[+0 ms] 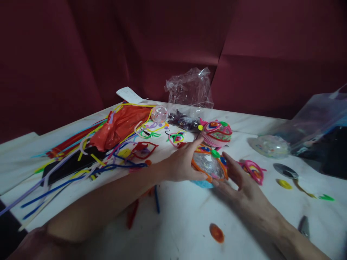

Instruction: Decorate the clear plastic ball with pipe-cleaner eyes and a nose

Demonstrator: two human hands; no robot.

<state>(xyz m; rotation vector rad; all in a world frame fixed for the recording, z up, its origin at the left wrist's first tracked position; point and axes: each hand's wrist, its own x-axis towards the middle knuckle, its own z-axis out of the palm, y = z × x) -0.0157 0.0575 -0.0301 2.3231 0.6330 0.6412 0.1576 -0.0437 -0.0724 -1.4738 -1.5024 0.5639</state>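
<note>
Dk red backdrop (162,36) fills the rear; in front, white table (176,220), busy at L and ctr. Clear plastic bag (309,112) at far R edge, red plastic sheet (121,124) L of ctr, crumpled clear wrapper (189,86) at back. Long fuzzy stems (73,144), multi-col., spread over L side, some across a flat black slab (76,162). Both hands are at ctr-R, fingers curved round one thing: L hand (185,164) grips the orange-trimmed ball (208,164) from its L side, R hand (241,184) has fingertips on its R edge; how hard they press, can't tell. Ball is just above or on table (can't tell which), clear face toward the wearer, w/ light-blue part beneath. Pink-wrapped ball (216,136) sits just behind it; clear dome (272,146) further R, small clear ball (159,114) back by the red sheet. Smaller bits: pink loop (255,171) near R hand, yellow ring (284,184), orange disc (217,233) in front, green button (215,154) on the held ball's trim. Step in hand, prob.: steadying/adjusting trim. Next move calls for L hand bracing the ball, R fingertips pressing lightly, w/o knocking buttons loose.
</note>
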